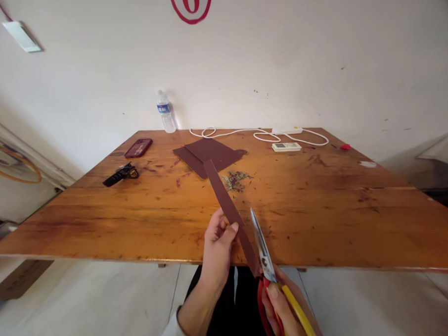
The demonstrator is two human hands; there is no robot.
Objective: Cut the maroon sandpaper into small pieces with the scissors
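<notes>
My left hand (217, 242) pinches a long dark brown paper strip (225, 202) that slants up and away over the wooden table (322, 208). Thumb and fingers are closed on the strip near its lower part. My right hand (284, 309) grips scissors (265, 265) with red and yellow handles. Their blades lie along the strip's right edge, tip pointing away from me. More brown sheets (208, 155) lie flat on the table beyond the strip's far end, with a small heap of cuttings (236, 180) beside them.
A water bottle (165, 112) stands at the back edge. A dark red phone (138, 148) and a black tool (120, 174) lie at the left. A white cable (244, 132), power strip and remote (286, 147) lie at the back right.
</notes>
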